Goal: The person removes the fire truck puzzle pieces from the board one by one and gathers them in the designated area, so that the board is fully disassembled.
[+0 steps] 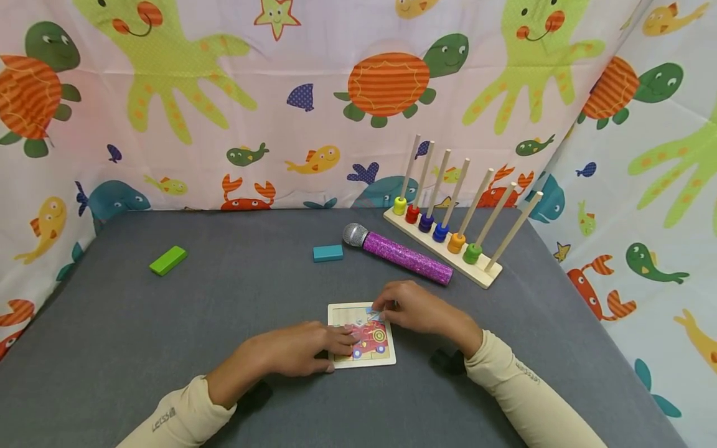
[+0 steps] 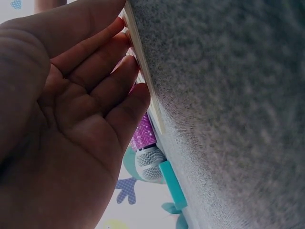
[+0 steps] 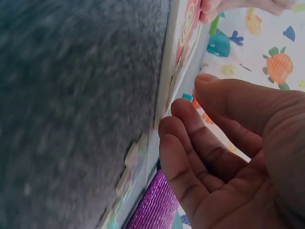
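Observation:
A small square wooden puzzle [image 1: 366,364] with a red vehicle picture lies flat on the grey table. My left hand [image 1: 297,350] rests on its left side, fingers stretched out over the picture and thumb by the lower left edge. At the upper right corner, the bent fingers of my right hand [image 1: 416,309] reach a blue part of the picture. In the right wrist view, a gap shows between the thumb and fingers of that hand [image 3: 228,152], with nothing seen held. A blurred, pastel-coloured thing [image 3: 126,176] with a pale edge lies near it; its kind is unclear.
Behind the puzzle lie a purple glittery microphone [image 1: 409,256] and a turquoise block [image 1: 327,253]. A green block [image 1: 168,261] sits far left. At the back right stands a wooden peg stand [image 1: 478,272] with coloured rings. Patterned cloth [image 1: 196,168] hangs behind the table.

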Tool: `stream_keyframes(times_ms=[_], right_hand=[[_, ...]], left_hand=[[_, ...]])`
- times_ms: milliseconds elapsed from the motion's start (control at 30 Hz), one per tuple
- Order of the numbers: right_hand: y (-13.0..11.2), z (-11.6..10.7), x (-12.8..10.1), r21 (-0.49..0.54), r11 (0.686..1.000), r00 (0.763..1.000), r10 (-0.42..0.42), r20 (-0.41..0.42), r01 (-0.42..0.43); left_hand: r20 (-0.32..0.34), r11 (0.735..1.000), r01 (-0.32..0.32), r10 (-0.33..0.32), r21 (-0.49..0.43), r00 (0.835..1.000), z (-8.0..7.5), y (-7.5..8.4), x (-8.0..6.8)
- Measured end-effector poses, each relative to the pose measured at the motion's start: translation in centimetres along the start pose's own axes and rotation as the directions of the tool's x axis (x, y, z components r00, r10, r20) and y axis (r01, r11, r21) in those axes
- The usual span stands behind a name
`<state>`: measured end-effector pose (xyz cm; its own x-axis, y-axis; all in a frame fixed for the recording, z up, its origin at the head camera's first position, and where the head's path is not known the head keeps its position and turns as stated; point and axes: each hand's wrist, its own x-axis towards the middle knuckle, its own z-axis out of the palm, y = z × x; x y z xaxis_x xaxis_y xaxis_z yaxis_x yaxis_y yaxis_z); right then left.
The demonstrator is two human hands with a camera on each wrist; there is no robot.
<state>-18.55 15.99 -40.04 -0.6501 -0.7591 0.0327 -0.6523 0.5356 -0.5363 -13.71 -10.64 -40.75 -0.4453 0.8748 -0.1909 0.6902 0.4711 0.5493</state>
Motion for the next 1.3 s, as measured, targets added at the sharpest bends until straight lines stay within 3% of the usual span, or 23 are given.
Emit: stream_keyframes(times_ms=[333, 867, 1100, 1300], right_hand=[[-0.4, 0.6, 1.0, -0.004, 0.999, 0.999, 0.039, 0.030, -0.039], [-0.9, 0.6, 1.2, -0.072, 0.997, 0.998, 0.034, 0.053, -0.030], [-1.1, 0.2, 1.3, -0.036, 0.998, 0.996, 0.058, 0.064, -0.056], [-1.0, 0.0, 1.3, 0.017, 1.000, 0.999, 0.011, 0.051, -0.012]], left_hand=[[-0.016, 1.000, -0.024, 0.025, 0.017, 1.000, 0.0, 0.0, -0.1], [-0.010, 1.000, 0.006, -0.006, 0.007, 1.000, -0.2, 0.3, 0.0], [-0.002, 1.000, 0.014, -0.014, 0.002, 1.000, -0.4, 0.4, 0.1], [0.001, 0.999, 0.029, -0.030, 0.022, 1.000, -0.3, 0.4, 0.0]])
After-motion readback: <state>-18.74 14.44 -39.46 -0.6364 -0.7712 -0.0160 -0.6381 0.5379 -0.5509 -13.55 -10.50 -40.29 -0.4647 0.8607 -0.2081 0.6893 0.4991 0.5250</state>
